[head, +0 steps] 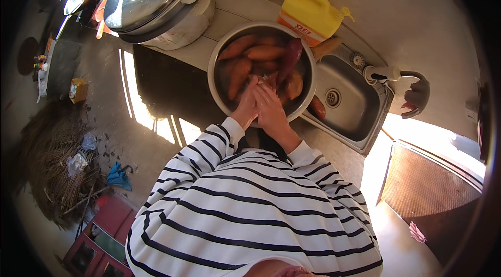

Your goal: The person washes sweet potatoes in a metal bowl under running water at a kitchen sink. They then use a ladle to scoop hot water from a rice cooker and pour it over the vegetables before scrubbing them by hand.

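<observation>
A round metal basin (212, 77) stands before me, with several sweet potatoes (265, 53) lying in water. Close together over its near side are my left hand (247, 101) and my right hand (271, 105). Both hands are around a reddish sweet potato (268, 78), of which only the far end shows beyond my fingers. A purple-skinned sweet potato (292, 54) leans at the basin's right side. One more sweet potato (318, 107) lies at the left edge of the sink, and a pale one (328, 47) is beside the yellow jug.
To the right is a stainless steel sink (352, 93) with a faucet (385, 74). Behind the basin stands a yellow plastic jug (305, 9). A large lidded pot (172, 26) is at the back left. Dry brush (58, 167) lies on the floor at the left.
</observation>
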The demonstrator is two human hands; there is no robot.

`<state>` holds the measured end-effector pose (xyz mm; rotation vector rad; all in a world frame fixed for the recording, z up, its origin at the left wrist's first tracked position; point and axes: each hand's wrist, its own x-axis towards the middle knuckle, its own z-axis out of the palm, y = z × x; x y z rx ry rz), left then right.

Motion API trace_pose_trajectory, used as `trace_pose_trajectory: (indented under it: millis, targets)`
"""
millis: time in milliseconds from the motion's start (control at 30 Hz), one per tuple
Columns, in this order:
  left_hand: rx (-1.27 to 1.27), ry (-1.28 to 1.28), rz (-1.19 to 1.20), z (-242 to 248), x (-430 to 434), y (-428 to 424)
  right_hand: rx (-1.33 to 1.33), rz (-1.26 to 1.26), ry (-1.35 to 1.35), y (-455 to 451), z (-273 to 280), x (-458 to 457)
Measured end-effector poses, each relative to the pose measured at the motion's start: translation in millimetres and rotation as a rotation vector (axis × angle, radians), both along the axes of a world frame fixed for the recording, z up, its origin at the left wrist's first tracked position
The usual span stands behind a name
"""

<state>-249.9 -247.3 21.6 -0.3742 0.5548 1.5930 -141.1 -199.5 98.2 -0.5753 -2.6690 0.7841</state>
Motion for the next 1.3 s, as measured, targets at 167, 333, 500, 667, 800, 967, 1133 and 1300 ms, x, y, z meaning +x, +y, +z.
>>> trace_pose_trajectory:
  millis: [167, 333, 500, 667, 800, 967, 1133, 1300]
  targets:
    - [-0.251, 0.106, 0.104, 1, 11, 40, -0.064, -0.338, -0.12, 25, -1, 4]
    - [-0.31, 0.447, 0.031, 10, 8, 50, -0.349, -0.517, 0.144, 31, -41, -2]
    - [-0.083, 0.328, -0.117, 14, -26, 51, -1.522, -0.801, -0.029, 30, -17, -4]
    - [-0.124, 0.451, -0.022, 20, -30, 60, -1.671, -0.753, 0.065, 32, -28, -4]
    - [-0.559, 0.768, 0.379, 32, 26, 68, -0.617, -0.655, -0.11, 28, -60, -1]
    - [-0.51, 0.608, 0.093, 4, 12, 45, -1.072, -0.746, -0.122, 15, -30, -5]
    - [-0.134, 0.167, -0.147, 42, -25, 48, -2.146, -0.646, 0.171, 26, -8, 5]
    - [0.132, 0.29, -0.174, 38, -46, 51, -2.377, -0.477, 0.225, 25, -28, 11]
